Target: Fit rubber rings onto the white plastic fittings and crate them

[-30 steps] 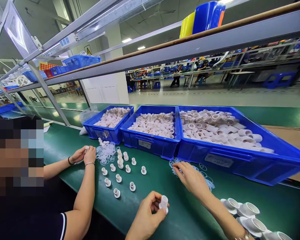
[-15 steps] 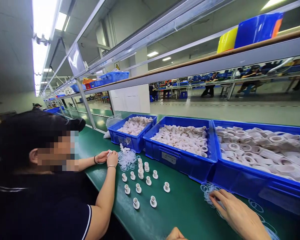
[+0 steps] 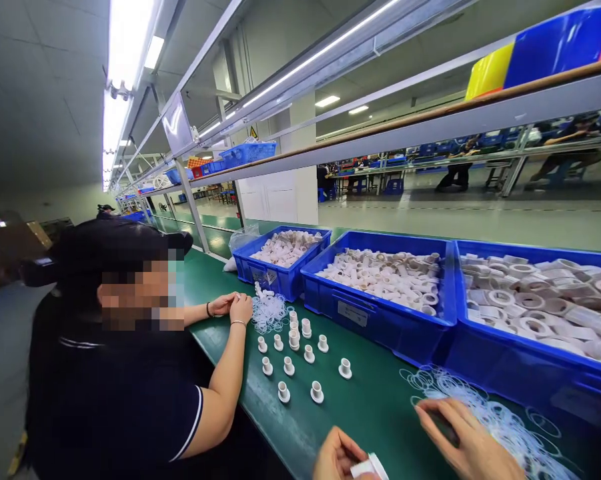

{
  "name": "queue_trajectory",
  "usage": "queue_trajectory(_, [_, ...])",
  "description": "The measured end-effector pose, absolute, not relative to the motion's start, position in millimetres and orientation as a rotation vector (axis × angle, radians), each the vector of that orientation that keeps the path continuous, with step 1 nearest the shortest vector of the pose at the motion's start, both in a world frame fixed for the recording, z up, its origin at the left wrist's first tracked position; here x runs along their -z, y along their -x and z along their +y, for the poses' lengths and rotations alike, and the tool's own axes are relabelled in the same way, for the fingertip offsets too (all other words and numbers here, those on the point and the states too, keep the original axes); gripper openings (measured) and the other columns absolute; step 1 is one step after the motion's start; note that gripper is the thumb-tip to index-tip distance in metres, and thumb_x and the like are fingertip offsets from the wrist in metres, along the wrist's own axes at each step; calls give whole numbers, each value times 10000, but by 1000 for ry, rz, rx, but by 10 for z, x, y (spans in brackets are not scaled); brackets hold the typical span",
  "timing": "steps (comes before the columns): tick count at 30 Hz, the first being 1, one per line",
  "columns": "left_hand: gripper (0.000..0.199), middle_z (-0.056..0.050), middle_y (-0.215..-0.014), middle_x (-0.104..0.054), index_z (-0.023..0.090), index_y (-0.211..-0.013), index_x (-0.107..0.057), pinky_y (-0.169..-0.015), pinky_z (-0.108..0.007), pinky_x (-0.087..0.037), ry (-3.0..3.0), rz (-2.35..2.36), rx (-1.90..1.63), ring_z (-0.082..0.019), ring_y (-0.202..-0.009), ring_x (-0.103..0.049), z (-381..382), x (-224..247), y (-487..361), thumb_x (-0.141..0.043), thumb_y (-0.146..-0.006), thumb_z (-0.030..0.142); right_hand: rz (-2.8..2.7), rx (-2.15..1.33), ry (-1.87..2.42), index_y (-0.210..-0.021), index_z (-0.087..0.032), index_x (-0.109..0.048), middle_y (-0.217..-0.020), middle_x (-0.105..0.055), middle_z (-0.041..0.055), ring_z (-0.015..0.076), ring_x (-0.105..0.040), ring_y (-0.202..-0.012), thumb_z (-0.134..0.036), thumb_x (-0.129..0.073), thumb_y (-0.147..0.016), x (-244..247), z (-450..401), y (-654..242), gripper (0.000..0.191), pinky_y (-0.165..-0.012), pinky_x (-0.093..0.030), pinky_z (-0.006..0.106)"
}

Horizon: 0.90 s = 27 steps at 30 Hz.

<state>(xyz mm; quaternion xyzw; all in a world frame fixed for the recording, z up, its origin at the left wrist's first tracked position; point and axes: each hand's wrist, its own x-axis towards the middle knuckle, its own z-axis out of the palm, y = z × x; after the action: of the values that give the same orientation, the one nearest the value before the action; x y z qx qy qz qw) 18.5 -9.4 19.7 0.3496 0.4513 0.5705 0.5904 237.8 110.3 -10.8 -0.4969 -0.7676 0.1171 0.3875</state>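
Note:
At the bottom edge, my left hand (image 3: 340, 457) is closed round a white flanged plastic sleeve (image 3: 371, 467), partly cut off by the frame. My right hand (image 3: 467, 437) is over the green bench to the right, thumb and forefinger pinched together. A thin clear ring (image 3: 413, 401) shows at those fingertips. Behind and beside that hand spreads a loose pile of clear rings (image 3: 490, 407). Left of my hands, several white flanged sleeves (image 3: 317, 392) stand upright on the green bench (image 3: 375, 407).
Three blue bins (image 3: 353, 312) of white parts line the back of the bench. A co-worker (image 3: 125, 373) sits at the left, both hands (image 3: 233, 307) together near another ring pile (image 3: 269, 312). A shelf (image 3: 410, 100) runs above the bins.
My right hand has drawn back from the ring pile, with a ring at its fingertips. My left hand has come further into view with the sleeve. The view has swung slightly left.

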Motion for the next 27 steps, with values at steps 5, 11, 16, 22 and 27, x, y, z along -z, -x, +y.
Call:
queue_trajectory(5, [532, -25, -874, -591, 167, -822, -487, -727, -289, -549, -794, 924, -1387, -119, -762, -606, -2, 93, -275, -884, -609, 451, -2007, -803, 1089, -825, -248, -620, -767, -588, 10, 168, -549, -659, -557, -465, -959, -135, 781, -2072, 370, -603, -448, 280])
queue_trajectory(11, [552, -36, -962, -561, 168, -1153, -542, -798, -330, -560, -872, 906, -1338, -142, -847, -609, -7, -88, -279, -813, -727, 391, -1947, -1026, 1055, -799, -231, -612, -760, -536, -7, 154, -505, -674, -539, -473, -970, -279, 583, -1945, 379, -612, -400, 272])
queue_trajectory(16, [431, -80, -959, -660, 141, -1114, -651, -775, -325, -570, -1005, 980, -1263, -168, -824, -653, -1, -94, -271, -753, -784, 398, -1941, -1121, 1009, -776, -223, -604, -771, -529, -6, 150, -501, -688, -526, -479, -976, -286, 534, -1911, 384, -635, -400, 268])
queue_trajectory(22, [456, -72, -912, -671, 131, -1080, -665, -678, -296, -590, -950, 1060, -1290, -174, -782, -671, 14, -138, -207, -759, -765, 447, -2057, -1160, 948, -787, -234, -590, -813, -547, 0, 154, -523, -728, -499, -492, -983, -317, 466, -1897, 344, -649, -402, 265])
queue_trajectory(27, [481, -71, -916, -640, 109, -1053, -621, -641, -308, -607, -725, 927, -1340, -181, -796, -669, -6, -69, -179, -797, -737, 426, -2117, -1041, 1084, -813, -242, -628, -813, -568, 8, 161, -550, -721, -529, -487, -975, -241, 494, -1927, 358, -641, -403, 277])
